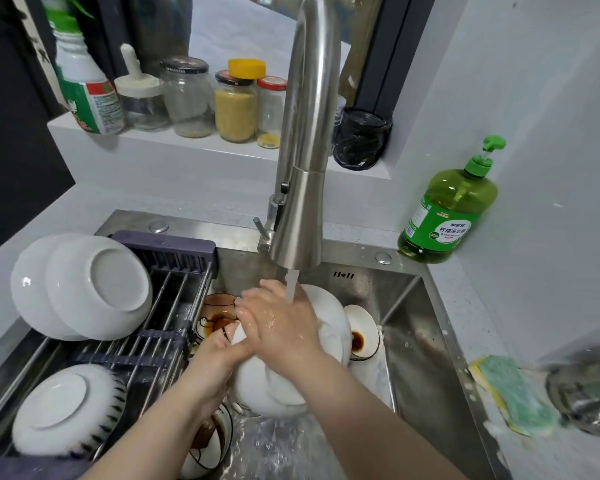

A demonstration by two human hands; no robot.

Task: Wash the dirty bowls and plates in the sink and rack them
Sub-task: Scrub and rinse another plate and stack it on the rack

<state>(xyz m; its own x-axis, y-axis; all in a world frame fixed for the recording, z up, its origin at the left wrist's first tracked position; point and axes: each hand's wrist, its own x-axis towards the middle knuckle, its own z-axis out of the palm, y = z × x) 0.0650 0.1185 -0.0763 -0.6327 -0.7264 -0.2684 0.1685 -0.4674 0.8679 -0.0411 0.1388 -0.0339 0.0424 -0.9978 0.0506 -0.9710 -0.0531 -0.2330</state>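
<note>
Reaches over the near edge of the sink [426, 344] with both bare forearms, the left from the lower left, the right from the lower right. Crosses the right wrist above the left hand [219, 358]. Lays the right hand [274, 320] flat on a white dish [329, 327], fingers straight and spread, pointing toward the sink's far left corner, skin wet and shining. Grips the left rim of that dish with the left hand, thumb on top, remaining fingers hidden beneath.

white bowl [333, 323]: wet, above sink [416, 327], perhaps tilted | sauce-stained bowls [362, 339]: in sink | three white bowls [97, 289]: upturned on rack [163, 244]
</note>
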